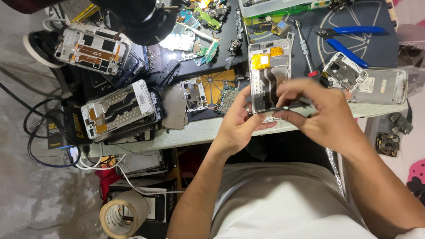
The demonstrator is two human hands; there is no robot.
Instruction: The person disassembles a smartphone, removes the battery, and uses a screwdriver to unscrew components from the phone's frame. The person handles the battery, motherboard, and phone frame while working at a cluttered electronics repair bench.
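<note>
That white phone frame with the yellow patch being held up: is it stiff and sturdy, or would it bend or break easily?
The phone frame looks thin and full of cut-outs, so probably light and a bit flexible if twisted. The left hand steadies its bottom end alone, hinting at little weight. Its yellow patch and dark ribbon strips look delicate, likely easy to tear.

Phone frame [269, 73]: pale metal, matt, with a glossy yellow film patch. Pliers [349, 37]: blue plastic grips, smooth, slightly shiny. Screwdriver [303, 44]: bright metal shaft. Tape roll [123, 214]: tan paper, matt. Circuit boards [195, 33]: green, glossy. Mat [376, 51]: dark, matt. Counter [199, 130]: pale, smooth edge. Cables [40, 132]: black, smooth plastic.
</note>
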